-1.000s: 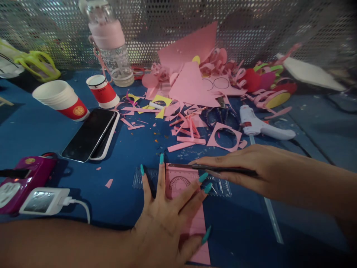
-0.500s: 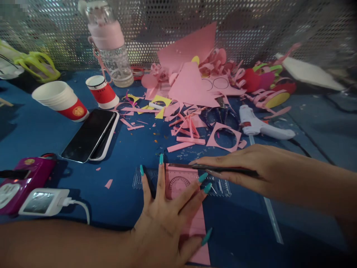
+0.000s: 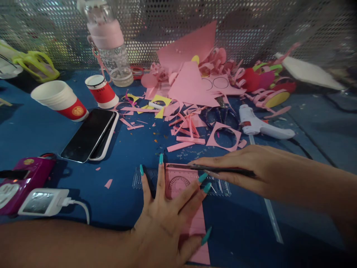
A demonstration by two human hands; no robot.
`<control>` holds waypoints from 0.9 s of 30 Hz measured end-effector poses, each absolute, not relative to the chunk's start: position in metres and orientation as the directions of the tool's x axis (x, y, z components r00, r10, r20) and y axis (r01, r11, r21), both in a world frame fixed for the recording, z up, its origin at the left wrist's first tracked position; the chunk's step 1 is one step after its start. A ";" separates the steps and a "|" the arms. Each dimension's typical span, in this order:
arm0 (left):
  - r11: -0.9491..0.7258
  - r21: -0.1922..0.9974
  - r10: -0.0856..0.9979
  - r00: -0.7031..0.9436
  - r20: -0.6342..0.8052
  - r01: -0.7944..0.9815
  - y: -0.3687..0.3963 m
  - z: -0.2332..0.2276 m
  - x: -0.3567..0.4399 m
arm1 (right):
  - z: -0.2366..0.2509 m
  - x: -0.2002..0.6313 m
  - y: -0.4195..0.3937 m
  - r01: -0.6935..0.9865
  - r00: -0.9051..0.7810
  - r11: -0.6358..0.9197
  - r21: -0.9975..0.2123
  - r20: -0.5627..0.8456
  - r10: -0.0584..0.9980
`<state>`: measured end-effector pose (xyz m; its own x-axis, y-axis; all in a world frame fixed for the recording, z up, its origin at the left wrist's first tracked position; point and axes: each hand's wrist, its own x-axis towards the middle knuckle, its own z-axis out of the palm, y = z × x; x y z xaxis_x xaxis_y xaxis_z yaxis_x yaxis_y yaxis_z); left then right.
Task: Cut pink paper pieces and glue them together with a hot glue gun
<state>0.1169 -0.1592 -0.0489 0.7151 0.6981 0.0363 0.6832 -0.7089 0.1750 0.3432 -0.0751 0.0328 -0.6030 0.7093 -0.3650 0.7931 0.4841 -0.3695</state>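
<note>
My left hand [image 3: 164, 216] lies flat with fingers spread, pressing a clear plastic stencil ruler [image 3: 136, 178] onto a strip of pink craft foam or paper [image 3: 202, 223]. The ruler crosses the strip near its far end, and the strip shows through it. In my right hand [image 3: 251, 163] is a dark, slim craft knife [image 3: 223, 169], held low from the right. Its blade lies along the ruler's far edge, over the strip, with the tip near the strip's left side. My left palm and fingers hide part of the strip and ruler.
Pink cut pieces [image 3: 191, 139] and a scrap pile [image 3: 192, 83] lie beyond my hands. A white glue gun [image 3: 263, 128] with a glue stick [image 3: 273, 221] sits at right. To the left are phones [image 3: 87, 136], paper cups [image 3: 63, 98], a water bottle [image 3: 111, 52] and a purple device [image 3: 25, 182].
The knife in my right hand has shifted very slightly left. My left hand, the ruler and the pink strip stay in place.
</note>
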 end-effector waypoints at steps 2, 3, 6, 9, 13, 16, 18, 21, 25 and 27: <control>-0.706 0.174 0.701 0.712 0.038 0.686 -0.159 -0.049 0.117 | 0.032 0.342 -0.075 0.792 -0.605 0.476 -0.382 -0.384 0.698; -0.707 0.174 0.700 0.713 0.039 0.685 -0.159 -0.049 0.117 | 0.031 0.341 -0.075 0.792 -0.604 0.472 -0.387 -0.388 0.696; -0.708 0.174 0.700 0.713 0.040 0.685 -0.159 -0.049 0.117 | 0.030 0.338 -0.076 0.791 -0.606 0.466 -0.397 -0.395 0.691; -0.707 0.172 0.701 0.713 0.038 0.686 -0.159 -0.049 0.117 | 0.031 0.336 -0.076 0.793 -0.603 0.465 -0.393 -0.399 0.691; -0.705 0.171 0.704 0.709 0.049 0.688 -0.159 -0.050 0.117 | 0.031 0.335 -0.077 0.803 -0.592 0.463 -0.376 -0.415 0.690; -0.703 0.176 0.706 0.707 0.046 0.690 -0.159 -0.050 0.117 | 0.029 0.335 -0.079 0.797 -0.600 0.474 -0.375 -0.394 0.696; -0.701 0.183 0.706 0.707 0.043 0.689 -0.160 -0.050 0.117 | 0.028 0.335 -0.081 0.788 -0.608 0.479 -0.386 -0.365 0.705; -0.696 0.194 0.710 0.702 0.047 0.691 -0.160 -0.051 0.117 | 0.027 0.334 -0.083 0.781 -0.612 0.476 -0.405 -0.341 0.714; -0.690 0.214 0.714 0.699 0.042 0.692 -0.160 -0.050 0.117 | 0.032 0.332 -0.082 0.778 -0.615 0.474 -0.413 -0.345 0.709; -0.689 0.224 0.714 0.699 0.044 0.689 -0.160 -0.050 0.117 | 0.034 0.331 -0.081 0.778 -0.618 0.487 -0.397 -0.338 0.710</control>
